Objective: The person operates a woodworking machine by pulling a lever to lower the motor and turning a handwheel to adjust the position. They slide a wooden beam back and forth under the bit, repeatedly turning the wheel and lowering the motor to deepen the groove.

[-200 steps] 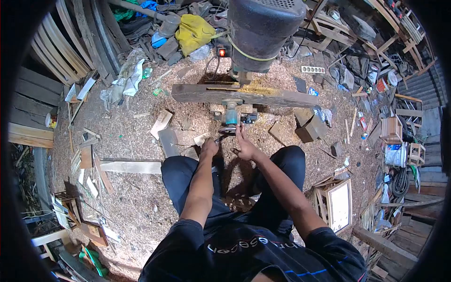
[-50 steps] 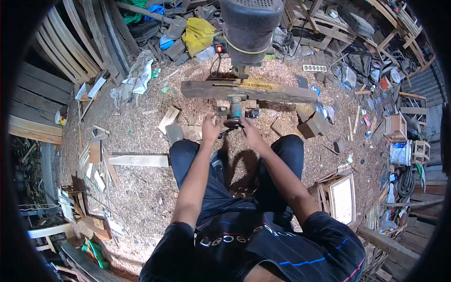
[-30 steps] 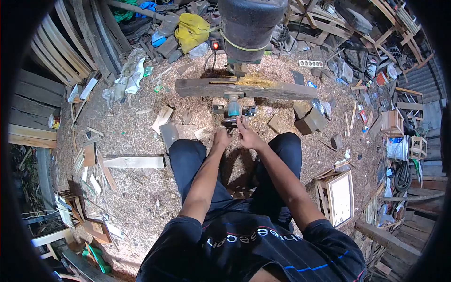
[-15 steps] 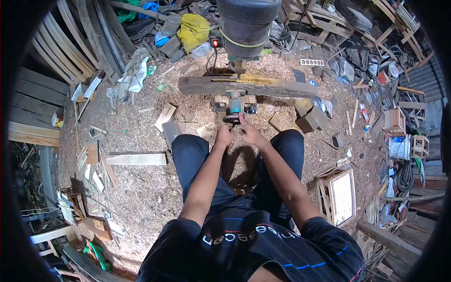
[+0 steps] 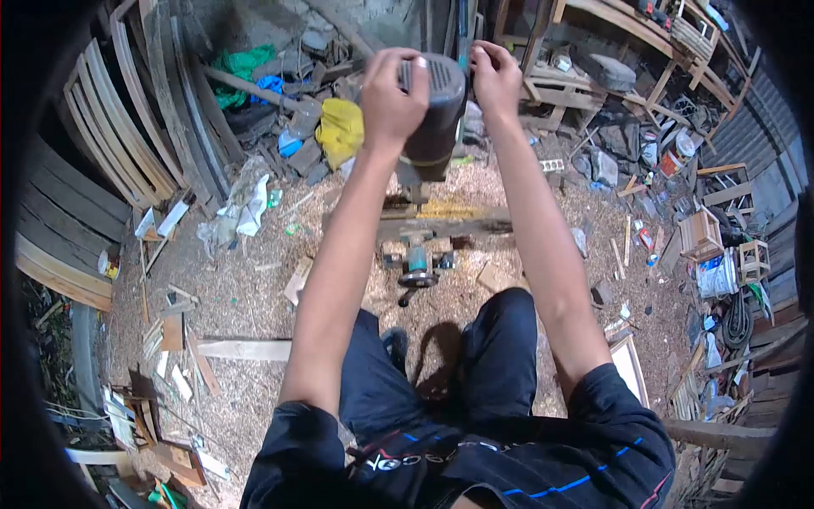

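My left hand [image 5: 394, 100] is curled against the left side of a dark motor housing [image 5: 437, 127], with its thumb at the vented top. On the other side, my right hand [image 5: 498, 81] is raised with fingers bent and close together beside an upright bar [image 5: 463, 38]; what lies inside the fingers is hidden. Below the motor, a wooden plank [image 5: 365, 227] lies crosswise in the machine, its right part covered by my forearm. Nearer my knees is the clamp's handwheel [image 5: 418, 279], untouched by either hand.
Wood chips cover the floor [image 5: 246, 305]. Curved boards [image 5: 127, 119] lean at the left, and a yellow bag [image 5: 339, 131] lies behind the machine. Small wooden frames [image 5: 702, 231] and scrap are at the right; a pale board [image 5: 246, 349] lies left of my knees.
Both hands have left the handwheel and moved up and forward, the left to the motor housing, the right beside the upright bar. The view has tilted upward.
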The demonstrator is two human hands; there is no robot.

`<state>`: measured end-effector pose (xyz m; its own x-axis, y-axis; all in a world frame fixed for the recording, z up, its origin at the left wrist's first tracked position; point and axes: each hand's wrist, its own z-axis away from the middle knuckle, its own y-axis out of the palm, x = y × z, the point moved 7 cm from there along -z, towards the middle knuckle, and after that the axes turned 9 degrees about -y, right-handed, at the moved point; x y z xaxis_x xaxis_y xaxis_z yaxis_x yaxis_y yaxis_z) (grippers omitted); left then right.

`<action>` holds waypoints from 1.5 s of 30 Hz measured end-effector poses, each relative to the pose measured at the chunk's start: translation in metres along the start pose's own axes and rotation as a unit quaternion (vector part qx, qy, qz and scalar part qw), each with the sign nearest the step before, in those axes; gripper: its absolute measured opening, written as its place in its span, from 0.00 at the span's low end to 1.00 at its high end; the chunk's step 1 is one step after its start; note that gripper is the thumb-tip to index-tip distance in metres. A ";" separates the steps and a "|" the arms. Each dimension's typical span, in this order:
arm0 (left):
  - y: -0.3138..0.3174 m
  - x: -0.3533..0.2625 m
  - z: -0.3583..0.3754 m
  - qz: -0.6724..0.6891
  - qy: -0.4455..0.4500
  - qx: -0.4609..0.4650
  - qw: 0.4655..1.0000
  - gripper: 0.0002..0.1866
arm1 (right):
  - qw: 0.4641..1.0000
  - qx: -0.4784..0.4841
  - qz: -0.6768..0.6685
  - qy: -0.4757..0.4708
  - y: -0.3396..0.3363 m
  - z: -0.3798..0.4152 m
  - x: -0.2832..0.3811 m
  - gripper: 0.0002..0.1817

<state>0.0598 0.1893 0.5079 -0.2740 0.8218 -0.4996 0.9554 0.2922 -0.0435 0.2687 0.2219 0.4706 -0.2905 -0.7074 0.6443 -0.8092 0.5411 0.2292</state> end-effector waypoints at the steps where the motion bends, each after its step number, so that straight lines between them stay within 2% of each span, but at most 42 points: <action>1: 0.009 0.003 -0.003 -0.030 -0.013 0.021 0.999 0.08 | 0.999 0.016 0.038 0.014 0.009 -0.022 -0.015 0.20; 2: 0.016 0.007 -0.002 -0.062 -0.028 0.043 0.997 0.08 | 0.996 0.031 0.077 0.032 0.017 -0.041 -0.034 0.27; 5: 0.017 0.009 0.003 -0.077 0.019 0.021 0.997 0.08 | 0.976 0.070 0.185 0.094 0.035 -0.092 -0.125 0.44; 8: 0.020 0.013 0.004 -0.084 0.024 0.020 0.996 0.07 | 0.970 0.125 0.159 0.136 0.053 -0.100 -0.135 0.56; 10: 0.021 0.014 0.004 -0.082 0.038 0.008 0.996 0.08 | 0.984 0.021 0.156 0.080 0.057 -0.113 -0.138 0.35; 11: 0.021 0.015 0.004 -0.079 0.044 0.006 0.996 0.08 | 0.990 0.061 0.127 0.018 0.060 -0.130 -0.132 0.36; 12: 0.021 0.016 0.005 -0.077 0.049 0.006 0.996 0.08 | 0.989 0.032 0.140 0.037 0.059 -0.130 -0.115 0.45; 14: 0.019 0.017 0.007 -0.072 0.053 -0.006 0.996 0.09 | 0.954 0.107 0.037 0.276 0.051 -0.112 -0.084 0.48; 18: 0.018 0.022 0.008 -0.065 0.055 -0.010 0.996 0.09 | 0.947 0.015 0.140 0.288 0.028 -0.086 -0.029 0.46; 19: 0.017 0.025 0.010 -0.061 0.048 -0.006 0.997 0.09 | 0.967 0.015 0.120 0.224 0.029 -0.080 -0.021 0.39; 22: 0.018 0.029 0.017 -0.061 0.044 -0.006 0.997 0.09 | 0.974 0.005 -0.002 0.227 0.017 -0.049 0.010 0.33; 23: 0.018 0.030 0.020 -0.063 0.045 -0.008 0.997 0.09 | 0.983 0.030 -0.038 0.176 0.012 -0.047 0.015 0.29; 26: 0.018 0.027 0.025 -0.107 0.069 -0.017 0.992 0.10 | 0.988 0.020 0.000 0.152 -0.011 -0.013 0.024 0.26; 29: 0.017 0.033 0.030 -0.090 0.073 -0.026 0.993 0.10 | 0.990 0.040 -0.034 0.127 -0.018 0.008 0.009 0.22; 32: 0.014 0.028 0.030 -0.074 0.066 -0.018 0.995 0.10 | 0.989 0.026 -0.113 0.096 -0.017 0.023 0.040 0.15; 33: 0.013 0.029 0.031 -0.066 0.059 -0.022 0.996 0.09 | 0.986 -0.033 -0.140 0.086 -0.014 0.029 0.059 0.19; 38: 0.013 0.035 0.032 -0.036 0.060 -0.042 0.997 0.08 | 0.987 -0.023 -0.148 0.060 -0.025 0.049 0.058 0.18; 44: 0.010 0.032 0.035 -0.036 0.045 -0.012 0.998 0.11 | 0.990 -0.010 -0.129 0.047 -0.040 0.085 0.077 0.18; 45: 0.010 0.031 0.035 -0.033 0.040 -0.008 0.999 0.11 | 0.990 0.004 -0.139 0.006 -0.043 0.089 0.073 0.18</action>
<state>0.0647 0.2006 0.4618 -0.3451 0.8371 -0.4245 0.9331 0.3546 -0.0594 0.2369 0.1059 0.4428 -0.0502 -0.8236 0.5649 -0.8612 0.3222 0.3932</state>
